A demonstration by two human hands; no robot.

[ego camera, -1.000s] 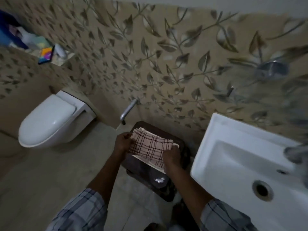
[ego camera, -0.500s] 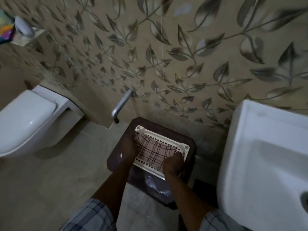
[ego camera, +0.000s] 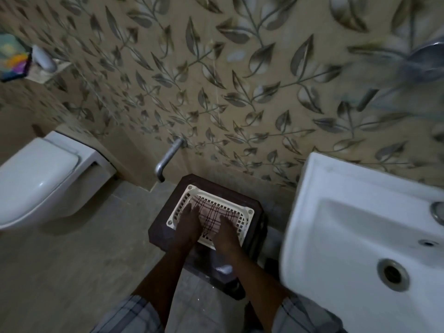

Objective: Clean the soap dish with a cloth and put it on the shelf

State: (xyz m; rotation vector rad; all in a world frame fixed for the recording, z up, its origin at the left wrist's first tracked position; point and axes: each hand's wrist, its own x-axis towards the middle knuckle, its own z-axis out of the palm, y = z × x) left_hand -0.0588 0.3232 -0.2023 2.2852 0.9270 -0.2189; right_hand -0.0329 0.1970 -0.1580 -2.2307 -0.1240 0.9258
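Flat, both hands (ego camera: 206,227) press the cloth (ego camera: 211,213) into the soap dish (ego camera: 242,212), its length running upper-left to lower-right.

Slotted cream plastic soap dish (ego camera: 242,213), soft checked woven cloth (ego camera: 212,216), dark glossy stool (ego camera: 165,230), shiny white ceramic basin (ego camera: 341,212), brushed metal tap (ego camera: 168,156).

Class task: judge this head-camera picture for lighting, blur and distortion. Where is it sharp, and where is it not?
Head view: dim, warm light; hands, cloth and soap dish fairly sharp at centre; metal fitting top right smeared by motion blur; sink and toilet bent by the wide-angle lens.
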